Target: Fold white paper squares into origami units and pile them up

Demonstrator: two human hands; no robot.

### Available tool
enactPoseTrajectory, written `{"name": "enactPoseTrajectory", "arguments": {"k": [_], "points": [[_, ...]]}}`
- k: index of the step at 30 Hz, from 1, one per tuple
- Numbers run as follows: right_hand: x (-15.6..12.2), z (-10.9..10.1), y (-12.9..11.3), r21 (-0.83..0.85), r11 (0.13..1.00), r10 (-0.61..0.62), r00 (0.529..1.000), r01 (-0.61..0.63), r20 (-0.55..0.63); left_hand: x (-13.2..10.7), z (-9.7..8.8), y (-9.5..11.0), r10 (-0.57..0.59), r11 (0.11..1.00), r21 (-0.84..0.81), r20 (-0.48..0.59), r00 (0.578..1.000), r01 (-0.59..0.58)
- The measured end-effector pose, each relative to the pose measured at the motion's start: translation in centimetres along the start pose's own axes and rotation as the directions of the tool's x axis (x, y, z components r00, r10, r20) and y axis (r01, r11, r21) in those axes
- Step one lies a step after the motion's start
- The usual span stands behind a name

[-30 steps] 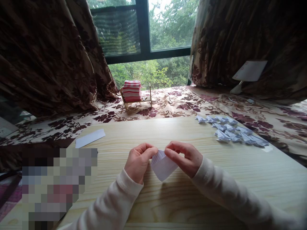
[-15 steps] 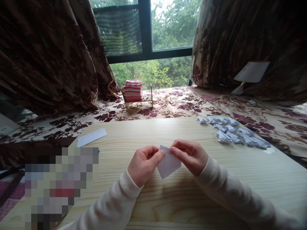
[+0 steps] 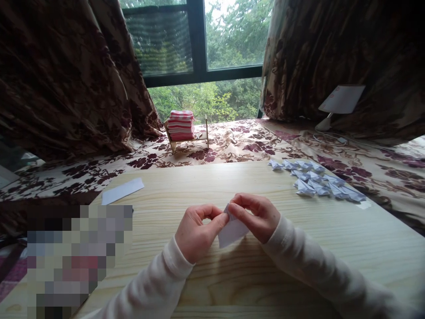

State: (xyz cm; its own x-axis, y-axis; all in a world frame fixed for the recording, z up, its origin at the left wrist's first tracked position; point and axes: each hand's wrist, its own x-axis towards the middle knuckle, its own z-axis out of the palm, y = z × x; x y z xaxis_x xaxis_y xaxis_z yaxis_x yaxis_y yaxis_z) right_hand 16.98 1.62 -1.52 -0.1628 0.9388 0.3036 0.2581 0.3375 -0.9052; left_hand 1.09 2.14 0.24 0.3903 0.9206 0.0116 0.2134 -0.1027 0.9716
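A small piece of white paper is held up over the wooden table between both hands. My left hand pinches its upper left part between thumb and index finger. With thumb and fingers closed, my right hand grips the upper right part, close against the left fingertips. The paper's top is partly hidden by the fingers, and its lower part hangs down flat. Farther right on the table lie several folded white paper pieces in a cluster. Toward the left back is a flat white paper strip.
The pale wooden table carries all the paper. Behind it, a small rack bears a stack of red-and-white striped cloths on a flowered cover. A white lamp stands back right. A blurred-out area covers the left front.
The fingertips have come closer together and the top of the paper is bent or folded more between them. The whole view has shifted slightly, with things appearing a little farther left.
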Motion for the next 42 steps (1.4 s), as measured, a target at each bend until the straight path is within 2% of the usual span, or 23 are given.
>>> {"name": "enactPoseTrajectory", "arguments": {"k": [5, 9, 11, 16, 21, 26, 29, 32, 35, 37, 38, 39, 40, 42], "points": [[0.2, 0.0, 0.3, 0.096, 0.993, 0.081, 0.989, -0.069, -0.127, 0.3, -0.6, 0.0, -0.046, 0.997, -0.062, 0.029, 0.999, 0.048], [0.3, -0.3, 0.2, 0.193, 0.975, 0.15, 0.969, -0.113, -0.194, 0.6, -1.7, 0.0, -0.064, 0.998, -0.001, -0.041, 0.997, 0.064], [0.2, -0.4, 0.1, 0.191, 0.975, 0.145, 0.977, -0.114, -0.155, 0.7, -1.8, 0.0, -0.024, 1.0, -0.002, -0.046, 0.999, 0.024], [0.0, 0.0, 0.1, 0.144, 0.981, 0.126, 0.992, -0.129, 0.033, 0.4, -1.0, -0.1, 0.034, 0.999, 0.019, 0.057, 0.998, -0.035], [0.0, 0.0, 0.1, 0.111, 0.984, 0.135, 0.989, -0.14, 0.054, 0.3, -0.8, -0.4, -0.001, 0.996, -0.086, 0.077, 0.997, 0.008], [-0.2, 0.2, 0.1, 0.071, 0.993, 0.084, 0.99, -0.092, 0.111, 0.2, -0.5, -0.5, 0.004, 1.0, -0.009, 0.039, 0.999, -0.004], [-0.3, 0.6, 0.3, 0.074, 0.995, 0.051, 0.991, -0.06, 0.12, -0.1, 0.1, -0.2, 0.04, 0.998, 0.05, -0.008, 0.999, -0.04], [-0.2, 0.9, 0.7, 0.068, 0.996, 0.042, 0.992, -0.051, 0.123, -0.3, 0.6, 0.0, 0.103, 0.989, 0.116, -0.106, 0.989, -0.09], [0.1, 0.5, 1.1, 0.059, 0.997, 0.044, 0.993, -0.051, 0.109, 0.0, 0.2, -0.3, 0.088, 0.994, 0.077, -0.187, 0.978, -0.075], [0.2, -0.3, 1.3, 0.041, 0.997, 0.057, 0.996, -0.06, 0.07, 0.5, -0.7, -0.7, 0.028, 0.999, -0.021, -0.259, 0.966, -0.035], [0.3, -0.8, 1.3, 0.032, 0.997, 0.074, 0.996, -0.075, 0.044, 0.8, -1.3, -0.9, 0.01, 0.995, -0.084, -0.37, 0.929, -0.044], [0.4, -1.2, 1.2, 0.025, 0.996, 0.091, 0.996, -0.091, 0.009, 1.1, -1.8, -1.1, 0.011, 0.993, -0.1, -0.426, 0.905, -0.06], [0.5, -1.7, 1.1, 0.031, 0.992, 0.125, 0.991, -0.123, -0.041, 1.3, -2.2, -1.1, 0.021, 0.992, -0.101, -0.457, 0.889, -0.076], [0.6, -2.0, 0.6, 0.092, 0.988, 0.133, 0.983, -0.122, -0.127, 1.4, -2.3, -1.0, 0.033, 0.991, -0.101, -0.431, 0.902, -0.084]]}}
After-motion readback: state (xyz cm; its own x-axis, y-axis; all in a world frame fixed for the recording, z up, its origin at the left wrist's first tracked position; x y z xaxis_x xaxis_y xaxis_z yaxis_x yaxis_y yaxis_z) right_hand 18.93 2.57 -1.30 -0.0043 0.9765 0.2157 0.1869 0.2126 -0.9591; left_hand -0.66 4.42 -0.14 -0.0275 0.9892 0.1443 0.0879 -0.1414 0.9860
